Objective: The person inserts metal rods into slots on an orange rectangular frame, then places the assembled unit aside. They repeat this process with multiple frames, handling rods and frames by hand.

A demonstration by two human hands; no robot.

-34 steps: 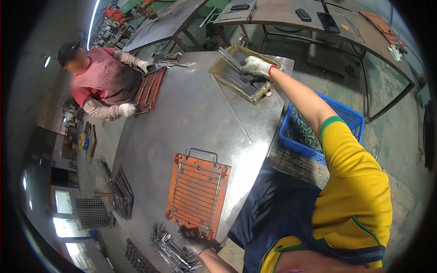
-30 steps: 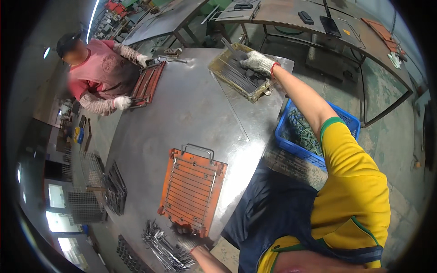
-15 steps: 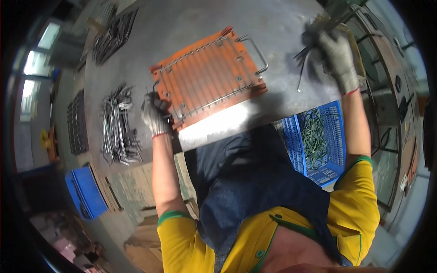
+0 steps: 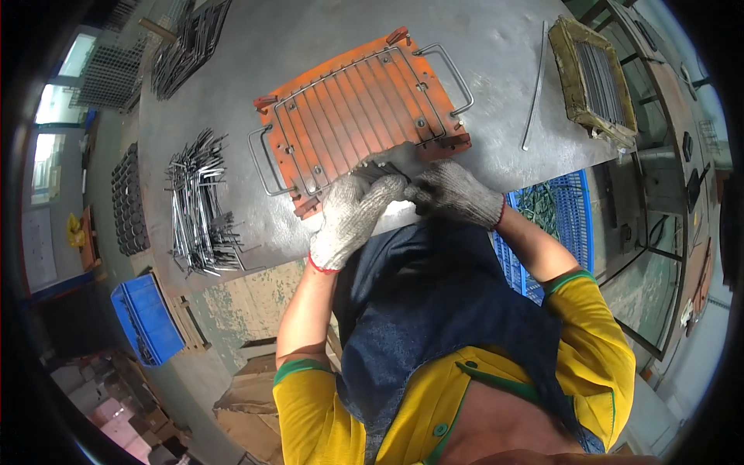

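Note:
An orange jig plate lies on the metal table. A wire frame with several parallel thin rods is set on it. Bent wire handles, the left handle and the right handle, stick out at its sides. At the jig's near edge my gloved left hand and gloved right hand come together. Both are closed round a bundle of thin metal rods, whose ends point toward the jig. My fingers and the shadow hide much of the bundle.
Bent wire pieces lie heaped at the left, with more wire parts at the far left. A single rod lies beside a yellowish box of rods. A blue crate with green strands stands below the table's right edge.
My right hand has come from the table's far right to the jig's near edge. My left hand has left the jig's left side and joined it. The left handle now shows in full.

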